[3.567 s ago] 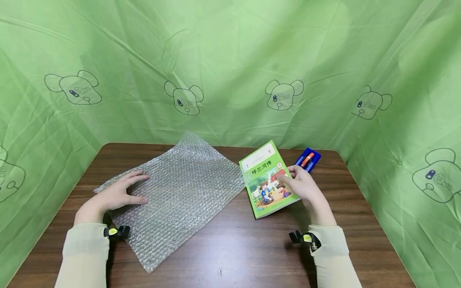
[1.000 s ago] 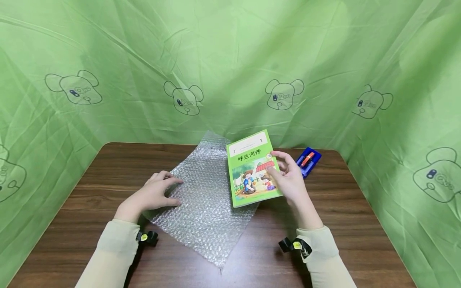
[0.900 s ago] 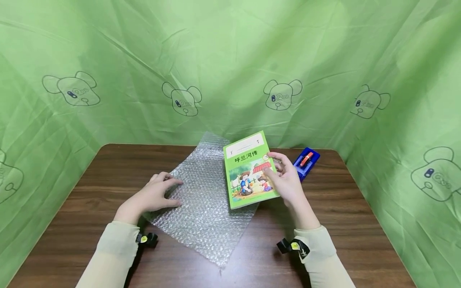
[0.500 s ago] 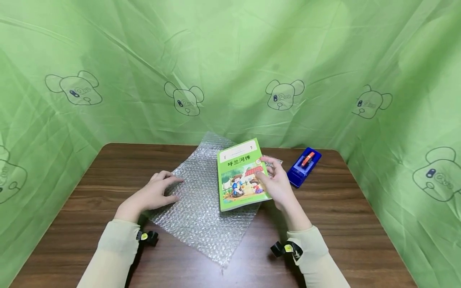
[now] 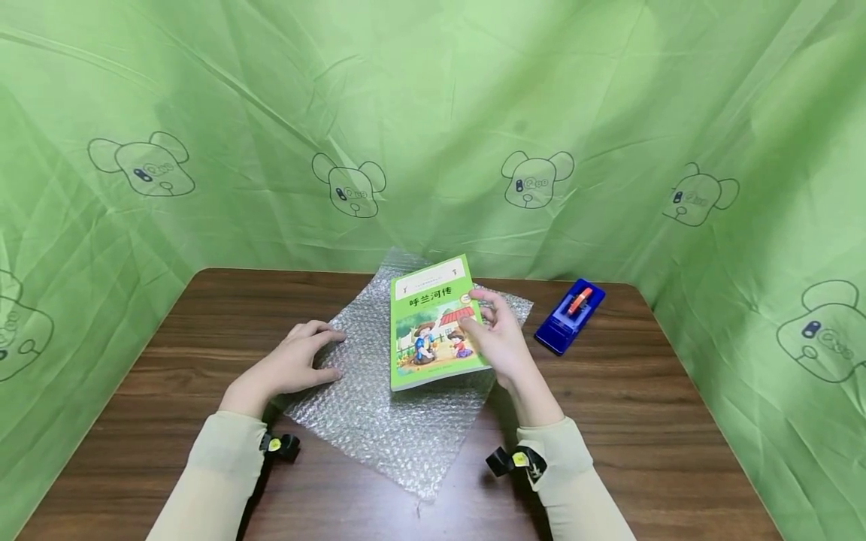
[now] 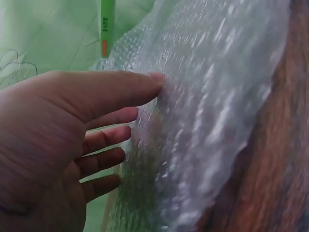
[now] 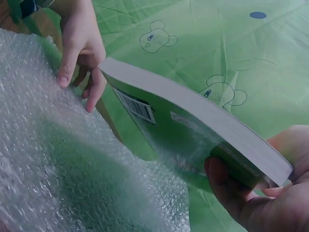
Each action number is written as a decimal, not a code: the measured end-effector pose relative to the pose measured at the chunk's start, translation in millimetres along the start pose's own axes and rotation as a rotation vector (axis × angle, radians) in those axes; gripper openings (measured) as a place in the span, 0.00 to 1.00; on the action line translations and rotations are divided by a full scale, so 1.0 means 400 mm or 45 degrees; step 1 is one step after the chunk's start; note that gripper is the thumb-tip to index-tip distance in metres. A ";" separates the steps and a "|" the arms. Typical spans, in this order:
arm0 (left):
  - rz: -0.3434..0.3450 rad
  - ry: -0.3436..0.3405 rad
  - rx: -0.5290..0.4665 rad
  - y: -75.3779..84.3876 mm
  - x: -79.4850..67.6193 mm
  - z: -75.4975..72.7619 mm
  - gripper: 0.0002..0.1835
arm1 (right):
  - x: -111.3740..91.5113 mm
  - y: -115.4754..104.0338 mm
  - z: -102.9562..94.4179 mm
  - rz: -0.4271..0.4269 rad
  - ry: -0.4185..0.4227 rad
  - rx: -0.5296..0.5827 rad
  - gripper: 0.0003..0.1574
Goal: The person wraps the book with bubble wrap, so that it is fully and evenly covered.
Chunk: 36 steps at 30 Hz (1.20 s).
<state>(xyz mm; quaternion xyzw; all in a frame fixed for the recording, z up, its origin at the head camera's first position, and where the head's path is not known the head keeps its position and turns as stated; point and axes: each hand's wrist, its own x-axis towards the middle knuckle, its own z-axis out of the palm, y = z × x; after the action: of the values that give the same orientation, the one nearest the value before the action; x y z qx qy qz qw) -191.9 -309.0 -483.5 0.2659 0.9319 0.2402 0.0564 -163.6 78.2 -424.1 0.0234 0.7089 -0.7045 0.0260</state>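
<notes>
We counted one rectangular paper book (image 5: pixel 429 338), pinched by right fingers (image 5: pixel 489 298), over one bubbled plastic sheet (image 5: pixel 395 422); left fingers (image 5: pixel 328 337), parted, touched the sheet.

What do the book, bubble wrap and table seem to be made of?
Book: apparently paper, smooth printed cover; pale page edges show.
Bubble wrap: likely clear, shiny plastic, judging by its bubble rows.
Table: wood or wood-look laminate, slightly glossy; brown grain shows.
</notes>
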 end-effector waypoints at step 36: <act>-0.019 -0.038 -0.086 0.015 0.020 0.008 0.43 | 0.028 0.098 0.009 0.099 -0.070 0.053 0.34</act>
<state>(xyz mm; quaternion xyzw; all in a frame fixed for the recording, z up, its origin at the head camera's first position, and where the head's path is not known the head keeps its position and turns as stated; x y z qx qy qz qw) -194.9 -298.9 -483.2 0.2605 0.9243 0.2670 0.0809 -172.2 74.9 -463.9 0.0322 0.6917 -0.7179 0.0723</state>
